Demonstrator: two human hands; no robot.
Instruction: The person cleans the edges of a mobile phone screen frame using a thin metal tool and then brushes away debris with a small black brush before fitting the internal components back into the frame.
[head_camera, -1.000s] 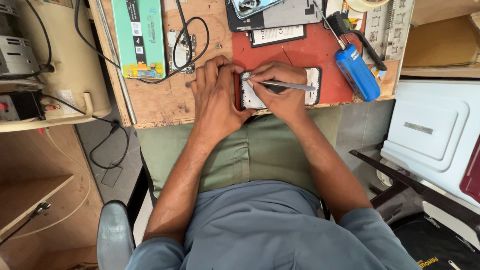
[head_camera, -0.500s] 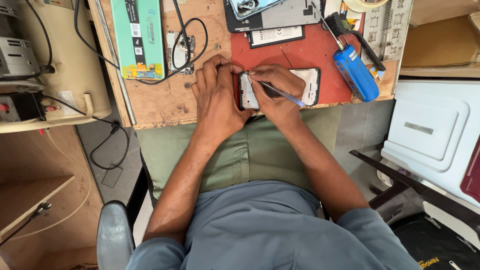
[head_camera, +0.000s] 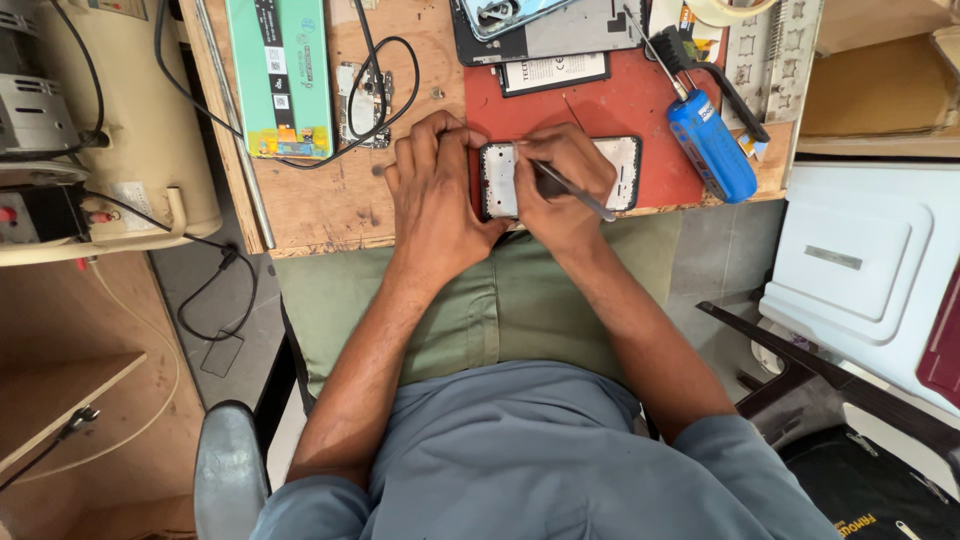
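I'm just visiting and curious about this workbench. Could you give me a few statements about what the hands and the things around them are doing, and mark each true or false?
1. The right hand holds a thin metal tool over the opened phone. True.
2. The left hand rests in the lap. False: it grips the left end of the phone on the bench.
3. The phone lies on a red mat. True.
4. The blue-handled screwdriver is in the left hand. False: it lies on the mat, right of the phone, untouched.
5. The green box sits right of the phone. False: it lies to the left, on the wooden benchtop.
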